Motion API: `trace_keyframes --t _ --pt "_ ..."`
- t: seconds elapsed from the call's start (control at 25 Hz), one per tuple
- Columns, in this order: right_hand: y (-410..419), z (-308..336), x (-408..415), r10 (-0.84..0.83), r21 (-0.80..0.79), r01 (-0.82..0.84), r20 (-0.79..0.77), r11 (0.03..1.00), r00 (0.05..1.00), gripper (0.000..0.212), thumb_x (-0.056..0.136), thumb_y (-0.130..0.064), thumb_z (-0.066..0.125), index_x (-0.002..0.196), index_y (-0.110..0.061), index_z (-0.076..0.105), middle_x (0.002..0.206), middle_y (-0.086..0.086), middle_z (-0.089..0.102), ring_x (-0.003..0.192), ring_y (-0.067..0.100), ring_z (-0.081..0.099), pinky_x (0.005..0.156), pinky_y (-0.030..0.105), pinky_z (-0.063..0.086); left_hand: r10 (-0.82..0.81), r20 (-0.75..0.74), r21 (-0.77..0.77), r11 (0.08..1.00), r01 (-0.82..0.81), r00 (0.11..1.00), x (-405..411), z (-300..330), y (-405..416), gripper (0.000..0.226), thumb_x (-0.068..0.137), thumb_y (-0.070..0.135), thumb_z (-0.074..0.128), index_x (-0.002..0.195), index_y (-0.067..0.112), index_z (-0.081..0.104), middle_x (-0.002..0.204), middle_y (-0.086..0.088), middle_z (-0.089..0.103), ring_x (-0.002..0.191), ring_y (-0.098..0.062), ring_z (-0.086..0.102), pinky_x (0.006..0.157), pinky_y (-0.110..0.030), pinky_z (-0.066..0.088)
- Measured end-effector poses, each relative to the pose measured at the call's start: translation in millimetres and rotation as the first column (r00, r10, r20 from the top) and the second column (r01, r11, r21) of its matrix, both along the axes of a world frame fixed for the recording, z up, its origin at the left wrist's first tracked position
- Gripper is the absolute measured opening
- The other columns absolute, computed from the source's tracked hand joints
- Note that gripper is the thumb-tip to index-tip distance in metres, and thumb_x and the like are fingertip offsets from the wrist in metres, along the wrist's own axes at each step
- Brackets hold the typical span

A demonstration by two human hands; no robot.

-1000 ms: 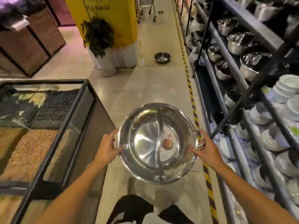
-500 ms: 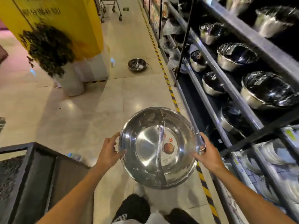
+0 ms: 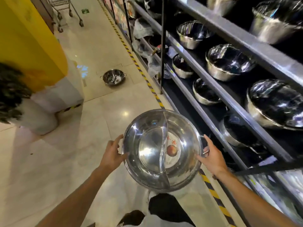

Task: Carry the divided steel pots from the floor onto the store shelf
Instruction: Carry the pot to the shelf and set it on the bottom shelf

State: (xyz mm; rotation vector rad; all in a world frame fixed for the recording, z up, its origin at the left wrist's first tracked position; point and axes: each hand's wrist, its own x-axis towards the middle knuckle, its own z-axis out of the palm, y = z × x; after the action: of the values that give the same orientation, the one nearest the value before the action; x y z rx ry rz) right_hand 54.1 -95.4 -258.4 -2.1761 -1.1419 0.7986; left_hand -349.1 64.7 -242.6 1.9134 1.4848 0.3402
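Note:
I hold a divided steel pot (image 3: 152, 149) in front of me above the floor, with a curved partition down its middle and a round label in the right half. My left hand (image 3: 113, 153) grips its left rim. My right hand (image 3: 211, 154) grips the right handle. A second steel pot (image 3: 113, 77) stands on the floor further down the aisle. The store shelf (image 3: 218, 94) runs along my right, its dark tiers holding several steel pots.
A yellow pillar (image 3: 32, 46) with a white base and a potted plant (image 3: 11, 90) stand at the left. A yellow-black striped tape (image 3: 147, 82) runs along the shelf foot. A shopping cart (image 3: 65, 12) stands far up the aisle.
I have walked forward along the aisle with the pot in both hands. The glass display case at the left has dropped out of view, and the shelf and floor pot are closer.

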Motion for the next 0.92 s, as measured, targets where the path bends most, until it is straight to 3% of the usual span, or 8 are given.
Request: trace_keyframes --t 0.16,0.4,0.52,0.6,0.72,0.84,0.92 --pt "61.5 -14.2 15.1 -0.039 -0.066 0.04 0.023 0.997 0.999 0.106 0.068 -0.048 0.086 0.155 -0.04 0.025 0.085 -0.009 0.061 0.071 0.008 0.063 0.066 0.03 0.055 -0.059 -0.094 -0.019 0.998 0.057 0.994 25.4 1.8 83.6 0.087 0.074 0.048 0.077 0.146 0.039 0.03 0.11 -0.003 0.04 0.09 -0.013 0.054 0.076 -0.025 0.052" --pt "121.7 -36.8 35.8 -0.214 -0.111 0.21 -0.031 0.971 0.976 0.103 0.069 -0.054 0.083 0.153 -0.046 0.024 0.088 -0.008 0.06 0.074 0.009 0.06 0.063 0.032 0.05 -0.204 -0.113 -0.082 0.977 0.195 0.973 82.3 -15.1 196.8 0.085 0.074 0.049 0.078 0.145 0.036 0.034 0.112 -0.003 0.039 0.098 -0.02 0.051 0.088 -0.04 0.054" --pt "141.0 -66.5 45.0 -0.312 -0.108 0.3 -0.131 0.948 0.941 0.101 0.075 -0.042 0.084 0.157 -0.039 0.024 0.096 0.001 0.063 0.084 0.02 0.065 0.075 0.04 0.056 -0.289 -0.1 -0.151 0.95 0.273 0.952 115.9 -50.2 249.5 0.084 0.075 0.047 0.078 0.144 0.039 0.033 0.114 -0.005 0.04 0.099 -0.022 0.053 0.086 -0.04 0.054" --pt "163.1 -102.4 48.1 -0.363 -0.139 0.349 -0.086 0.927 0.928 0.1 0.077 -0.037 0.085 0.157 -0.033 0.026 0.094 -0.001 0.061 0.08 0.018 0.062 0.073 0.038 0.054 -0.343 -0.097 -0.183 0.929 0.322 0.934 140.2 -88.3 288.8 0.084 0.076 0.04 0.079 0.146 0.038 0.032 0.115 -0.007 0.041 0.098 -0.022 0.053 0.086 -0.037 0.053" --pt "195.9 -185.1 50.8 -0.461 -0.094 0.459 0.009 0.883 0.888 0.09 0.076 -0.023 0.084 0.154 -0.025 0.038 0.073 -0.005 0.055 0.063 0.014 0.055 0.062 0.031 0.047 -0.39 -0.106 -0.202 0.909 0.364 0.915 172.5 -164.4 339.0 0.083 0.08 0.03 0.077 0.149 0.031 0.031 0.116 -0.01 0.042 0.093 -0.021 0.053 0.086 -0.03 0.051" --pt "217.9 -295.8 45.4 -0.579 -0.057 0.576 -0.052 0.815 0.814 0.091 0.077 -0.014 0.08 0.153 -0.035 0.035 0.091 0.002 0.058 0.078 0.02 0.06 0.078 0.034 0.054 -0.399 -0.133 -0.197 0.908 0.37 0.907 195.0 -261.8 376.2 0.082 0.081 0.023 0.075 0.15 0.028 0.032 0.113 -0.011 0.042 0.089 -0.023 0.054 0.09 -0.03 0.049" --pt "226.5 -382.9 43.2 -0.623 -0.027 0.625 -0.111 0.78 0.774 0.096 0.078 -0.01 0.08 0.153 -0.045 0.032 0.09 -0.007 0.055 0.076 0.012 0.057 0.077 0.022 0.053 -0.42 -0.135 -0.147 0.904 0.401 0.897 204.8 -341.2 394.2 0.081 0.081 0.019 0.075 0.15 0.025 0.033 0.11 -0.009 0.042 0.081 -0.019 0.054 0.082 -0.016 0.049"
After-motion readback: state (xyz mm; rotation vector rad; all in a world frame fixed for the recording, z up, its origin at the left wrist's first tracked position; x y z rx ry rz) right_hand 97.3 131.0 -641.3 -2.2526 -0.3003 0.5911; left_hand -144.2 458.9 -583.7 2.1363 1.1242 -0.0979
